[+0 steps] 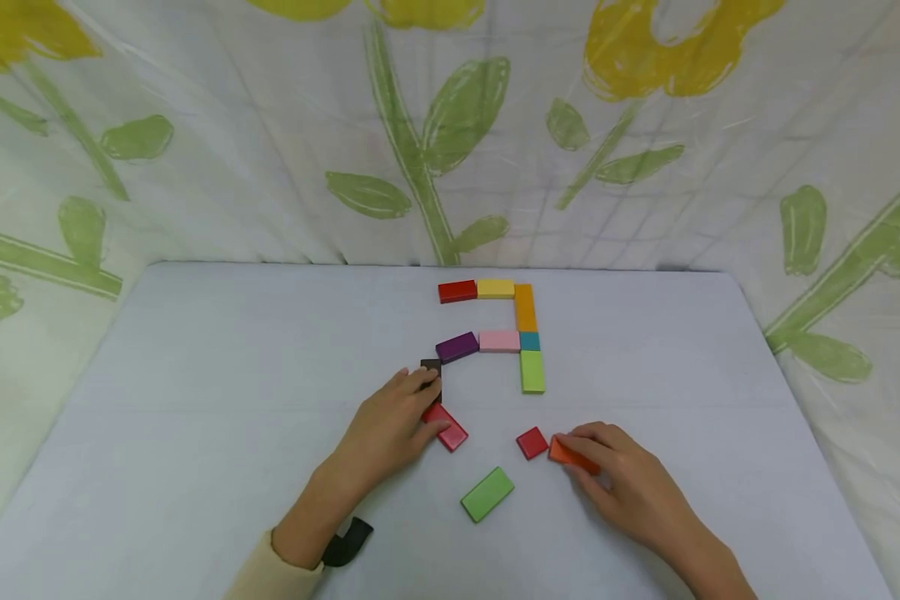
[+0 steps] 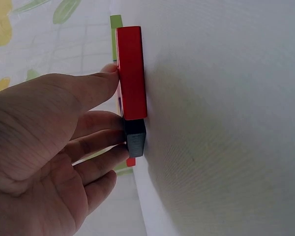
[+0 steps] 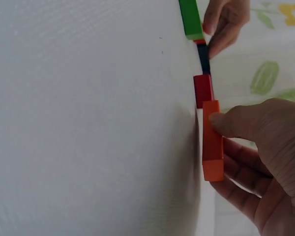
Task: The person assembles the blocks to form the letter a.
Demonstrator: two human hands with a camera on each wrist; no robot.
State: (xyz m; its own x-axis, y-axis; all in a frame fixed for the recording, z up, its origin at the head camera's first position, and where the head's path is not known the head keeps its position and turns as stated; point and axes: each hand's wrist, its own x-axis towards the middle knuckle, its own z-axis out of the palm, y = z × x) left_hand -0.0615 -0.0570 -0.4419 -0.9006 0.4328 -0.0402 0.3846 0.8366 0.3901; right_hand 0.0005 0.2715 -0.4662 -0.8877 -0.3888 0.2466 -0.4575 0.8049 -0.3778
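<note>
My right hand [image 1: 637, 483] pinches an orange block [image 3: 213, 135] between thumb and fingers, low over the white table. One end of that block is right at a small red square block [image 1: 532, 443]. My left hand [image 1: 390, 417] lies with its fingertips on a black block [image 1: 431, 365] and its thumb on a red rectangular block [image 1: 452, 435]; part of the black block is hidden under the fingers. In the left wrist view the red block [image 2: 131, 73] and the black block [image 2: 135, 140] stand end to end.
Beyond the hands, purple [image 1: 457, 347], pink [image 1: 499, 342], teal [image 1: 529, 341], light green [image 1: 532, 372], orange-yellow [image 1: 525, 308], yellow [image 1: 495, 289] and dark red [image 1: 457, 292] blocks form a bent line. Nearer lie a green block [image 1: 487, 494] and a black curved piece [image 1: 350, 542] beside the left wrist.
</note>
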